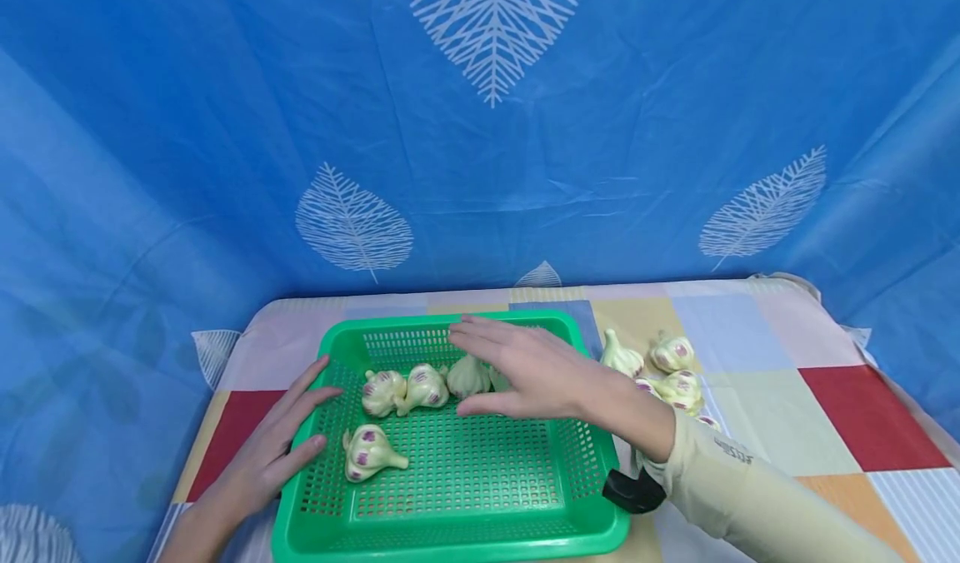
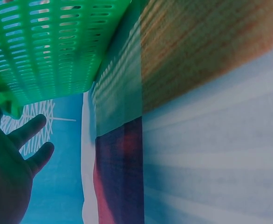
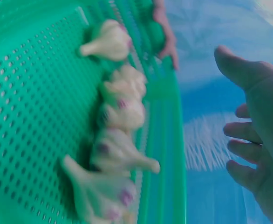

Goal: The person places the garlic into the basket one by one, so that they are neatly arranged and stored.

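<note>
A green perforated plastic basket (image 1: 465,471) holds several garlic bulbs. One bulb (image 1: 366,453) lies alone at the basket's left, while others, such as a purple-streaked bulb (image 1: 425,386), form a row across the back half. Over that row hovers my right hand (image 1: 528,373), fingers extended and holding nothing; it partly covers the bulbs beneath. In the right wrist view its thumb and fingers stand apart, with the garlic row (image 3: 120,112) to their left. My left hand (image 1: 273,450) is at the basket's left rim, fingers fairly straight; whether all of them touch it I cannot tell.
Right of the basket, several more garlic bulbs (image 1: 678,386) lie in a loose group, partly behind my right forearm. A patchwork-patterned cloth (image 1: 772,421) covers the table. Blue leaf-print fabric (image 1: 480,180) hangs behind it and at both sides.
</note>
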